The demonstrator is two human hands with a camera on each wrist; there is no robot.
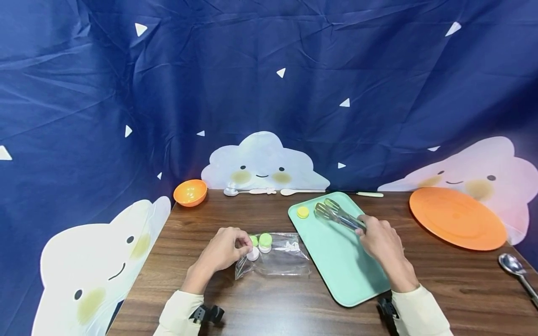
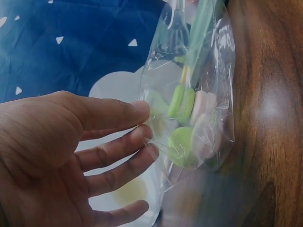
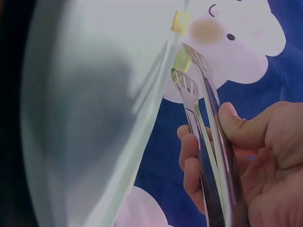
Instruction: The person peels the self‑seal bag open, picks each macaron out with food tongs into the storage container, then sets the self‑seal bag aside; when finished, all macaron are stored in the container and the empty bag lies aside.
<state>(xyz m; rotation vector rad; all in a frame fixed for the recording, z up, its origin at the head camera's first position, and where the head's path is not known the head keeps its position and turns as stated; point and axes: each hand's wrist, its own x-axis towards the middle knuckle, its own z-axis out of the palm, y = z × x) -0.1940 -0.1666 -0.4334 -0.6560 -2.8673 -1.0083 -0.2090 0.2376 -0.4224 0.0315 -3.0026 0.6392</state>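
My left hand (image 1: 227,249) pinches the edge of a clear plastic bag (image 1: 281,266) between thumb and fingertips. Inside the bag, at its left end, lie several round macaron-like pieces, green (image 2: 182,146) and whitish (image 2: 207,135). Over the turquoise tray (image 1: 344,261), my right hand (image 1: 380,238) grips metal tongs (image 1: 342,218), thumb on one arm and fingers round the other. The slotted tong tips stand at either side of a yellow-green round piece (image 3: 181,60) near the tray's far end. A yellow round piece (image 1: 302,212) sits on the tray to the left of the tips.
An orange bowl (image 1: 191,192) stands at the back left. Along the back edge lie a spoon (image 1: 231,191), a white spoon (image 1: 290,192) and a pale-handled utensil (image 1: 370,194). At right are an orange oval plate (image 1: 458,219) and a metal ladle-like spoon (image 1: 512,264).
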